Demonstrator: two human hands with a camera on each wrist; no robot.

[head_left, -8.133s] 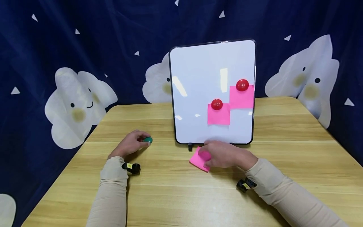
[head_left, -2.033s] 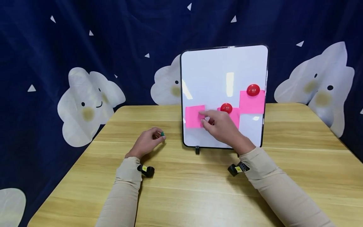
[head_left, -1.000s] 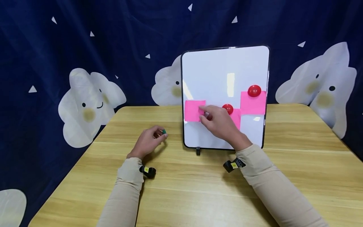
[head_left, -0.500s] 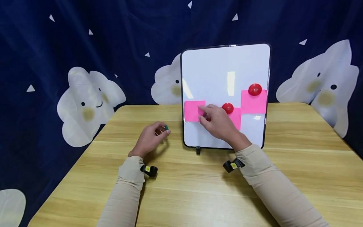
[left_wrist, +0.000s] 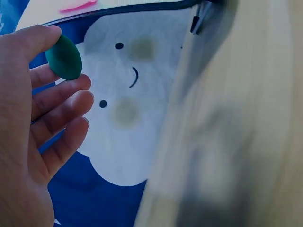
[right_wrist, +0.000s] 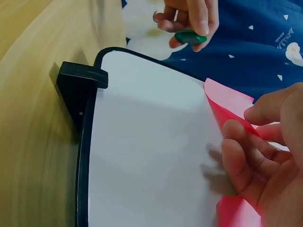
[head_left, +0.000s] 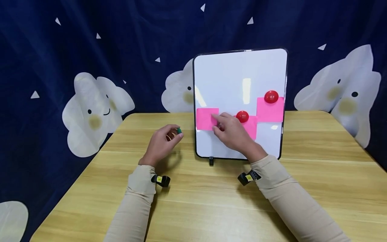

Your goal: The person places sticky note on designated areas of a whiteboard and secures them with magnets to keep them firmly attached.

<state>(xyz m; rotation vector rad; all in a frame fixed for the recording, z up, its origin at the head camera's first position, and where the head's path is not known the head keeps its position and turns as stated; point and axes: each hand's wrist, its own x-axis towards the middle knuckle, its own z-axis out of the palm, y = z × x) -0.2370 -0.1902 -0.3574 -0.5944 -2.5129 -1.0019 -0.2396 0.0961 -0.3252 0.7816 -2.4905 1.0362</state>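
Observation:
My left hand [head_left: 159, 143] pinches a green oval magnet [left_wrist: 65, 57] between thumb and fingertips, its other fingers loosely bent. It is raised over the table, just left of the whiteboard [head_left: 223, 80]. My right hand [head_left: 234, 132] grips the right edge of a pink sticky note [head_left: 205, 119] at the board's left side. In the right wrist view this note [right_wrist: 226, 98] bends away from the board toward my fingers. Two more pink notes hang on the board: the middle note [head_left: 250, 127] under a red magnet [head_left: 242, 116], partly behind my hand, and the right note [head_left: 270, 112] under another red magnet [head_left: 271, 96].
The whiteboard stands upright on black feet [head_left: 211, 161] on a wooden table [head_left: 193, 201]. Behind it hangs a dark blue curtain [head_left: 136, 40] with white clouds. Black wrist cameras sit on both sleeves.
The right hand has brought the pink note up from the table to the board's left side, lately almost still. The left hand, with the green magnet, has lifted and moved right toward the board.

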